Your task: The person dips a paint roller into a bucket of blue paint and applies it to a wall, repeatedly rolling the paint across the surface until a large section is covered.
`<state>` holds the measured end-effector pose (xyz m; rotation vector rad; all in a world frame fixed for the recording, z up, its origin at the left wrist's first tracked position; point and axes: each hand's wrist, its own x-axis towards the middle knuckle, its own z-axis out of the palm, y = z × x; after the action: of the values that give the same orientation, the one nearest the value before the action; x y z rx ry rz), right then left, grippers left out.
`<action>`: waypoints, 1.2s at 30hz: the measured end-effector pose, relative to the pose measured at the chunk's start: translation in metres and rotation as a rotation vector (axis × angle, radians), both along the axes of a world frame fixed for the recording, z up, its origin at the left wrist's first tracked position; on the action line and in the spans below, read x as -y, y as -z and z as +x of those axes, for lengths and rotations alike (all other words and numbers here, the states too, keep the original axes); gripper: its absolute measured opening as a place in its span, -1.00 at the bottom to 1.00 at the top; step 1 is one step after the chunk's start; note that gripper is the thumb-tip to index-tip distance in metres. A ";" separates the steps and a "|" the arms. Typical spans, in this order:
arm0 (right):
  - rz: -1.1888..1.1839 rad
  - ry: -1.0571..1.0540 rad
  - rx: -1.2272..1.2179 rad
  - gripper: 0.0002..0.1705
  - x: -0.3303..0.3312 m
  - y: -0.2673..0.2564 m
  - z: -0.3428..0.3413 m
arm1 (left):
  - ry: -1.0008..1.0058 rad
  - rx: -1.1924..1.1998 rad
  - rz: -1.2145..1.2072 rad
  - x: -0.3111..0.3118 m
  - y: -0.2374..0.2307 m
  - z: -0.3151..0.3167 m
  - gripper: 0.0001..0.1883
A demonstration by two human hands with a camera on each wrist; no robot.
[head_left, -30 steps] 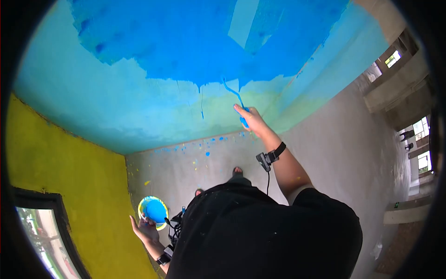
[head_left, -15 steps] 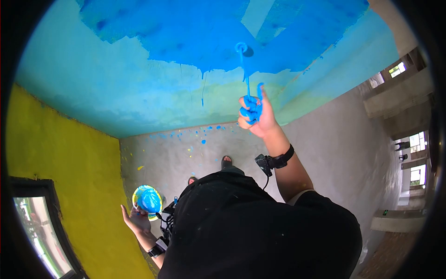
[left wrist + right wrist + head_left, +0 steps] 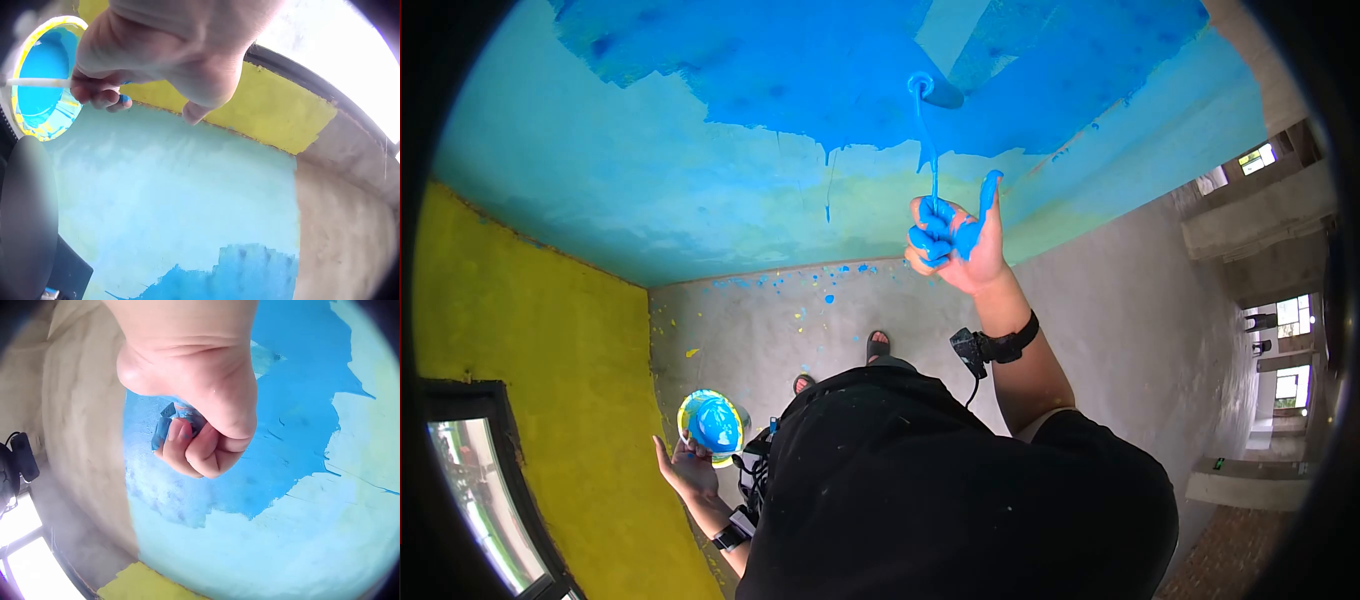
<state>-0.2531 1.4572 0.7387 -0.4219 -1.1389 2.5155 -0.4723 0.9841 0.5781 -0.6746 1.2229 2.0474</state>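
Note:
My right hand (image 3: 973, 245) grips the blue, paint-covered handle of a paint roller (image 3: 921, 88), its thumb sticking up along the side. The roller's thin frame runs up to its sleeve, which lies against the bright blue patch of the wall (image 3: 820, 85). In the right wrist view, fingers (image 3: 177, 450) curl round the handle; the sleeve is hidden there. Low at the left, my left hand (image 3: 692, 472) holds a paint bucket (image 3: 683, 411) by its white handle (image 3: 40, 82). Blue paint fills the inside, and yellow smears mark the rim.
A yellow wall (image 3: 540, 320) with a dark-framed window (image 3: 485, 450) stands at the left. Paint spots dot the grey floor (image 3: 770, 330) along the wall's foot, near two sandalled feet (image 3: 878, 345). Paint drips hang below the blue patch.
The roller has moved up from the patch's lower edge onto the blue area. My right hand has risen and turned, its thumb now raised. The bucket stays in my left hand, tilted a little differently.

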 end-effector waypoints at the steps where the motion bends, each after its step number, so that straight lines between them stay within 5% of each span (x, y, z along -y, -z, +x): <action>1: 0.034 -0.018 -0.010 0.05 0.000 0.000 0.001 | 0.002 0.000 0.000 -0.002 0.001 0.000 -0.33; 21: 0.217 0.022 0.089 0.08 0.015 0.009 0.019 | 0.099 -0.018 -0.047 0.002 0.007 -0.005 -0.27; 36: 0.341 0.124 0.159 -0.09 0.023 0.028 0.024 | 0.141 -0.002 -0.064 0.007 0.007 -0.013 -0.33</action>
<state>-0.2287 1.4342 0.7108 -0.5847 -1.5178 2.1575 -0.4852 0.9774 0.5711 -0.5983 1.3046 1.9003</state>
